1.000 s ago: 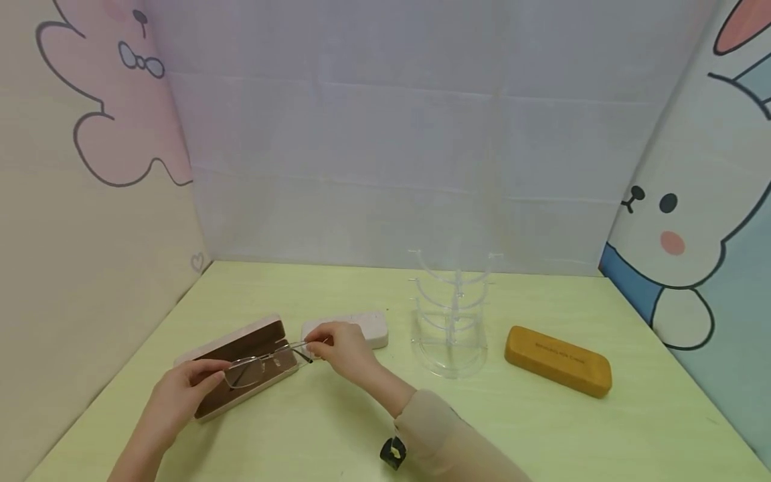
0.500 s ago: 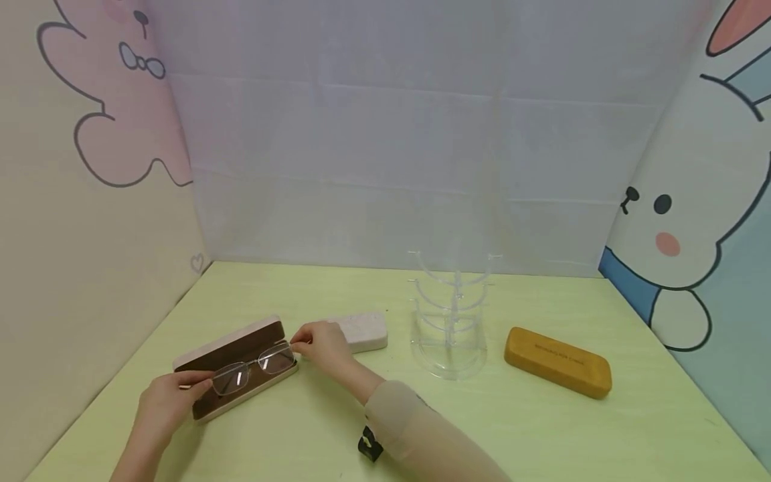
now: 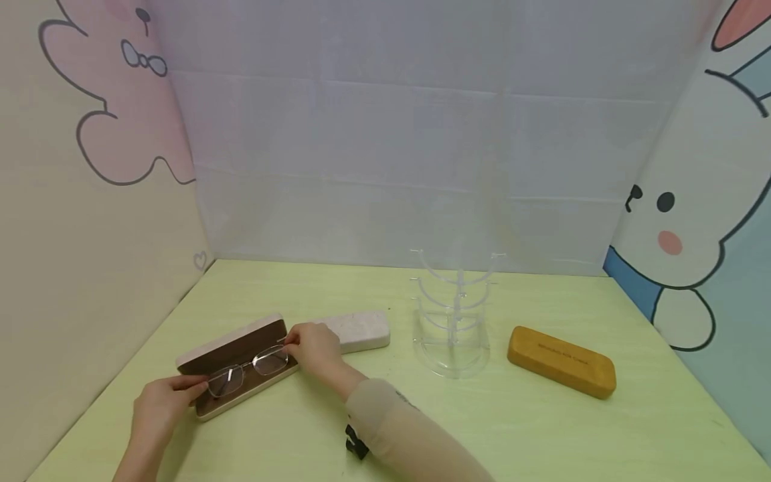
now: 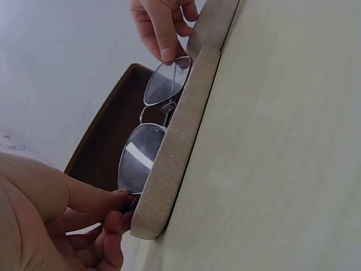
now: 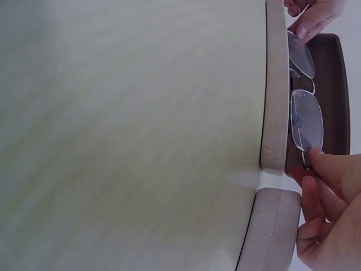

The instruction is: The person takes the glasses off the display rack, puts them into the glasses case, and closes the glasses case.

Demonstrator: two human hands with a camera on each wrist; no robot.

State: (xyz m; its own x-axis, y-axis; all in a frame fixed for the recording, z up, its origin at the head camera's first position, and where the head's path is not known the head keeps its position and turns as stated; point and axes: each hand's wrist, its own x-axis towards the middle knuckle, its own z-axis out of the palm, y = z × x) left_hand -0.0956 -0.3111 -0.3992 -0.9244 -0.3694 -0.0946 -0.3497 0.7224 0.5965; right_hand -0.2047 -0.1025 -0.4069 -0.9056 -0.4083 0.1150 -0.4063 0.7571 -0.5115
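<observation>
A pair of thin metal-framed glasses (image 3: 271,360) lies within an opened glasses case (image 3: 231,343) with a brown lining and pale outside. My left hand (image 3: 158,407) pinches the left end of the frame between thumb and fingers. At the other end, the right hand (image 3: 316,348) pinches the frame near its hinge. In the left wrist view the lenses (image 4: 139,157) stand partly above the case's front wall (image 4: 179,138). The right wrist view shows the thumb against the edge of the near lens (image 5: 307,121). Most of the temples are hidden.
Behind the right hand lies a closed pale glasses case (image 3: 364,331). A clear tiered display stand (image 3: 454,321) is right of centre, and a closed mustard-yellow glasses case (image 3: 561,361) lies farther right. A small black object (image 3: 356,442) shows by the right sleeve.
The glasses have come down and left into the open case, turning with lenses facing up toward the head camera. Both hands moved with them, the right one leftward.
</observation>
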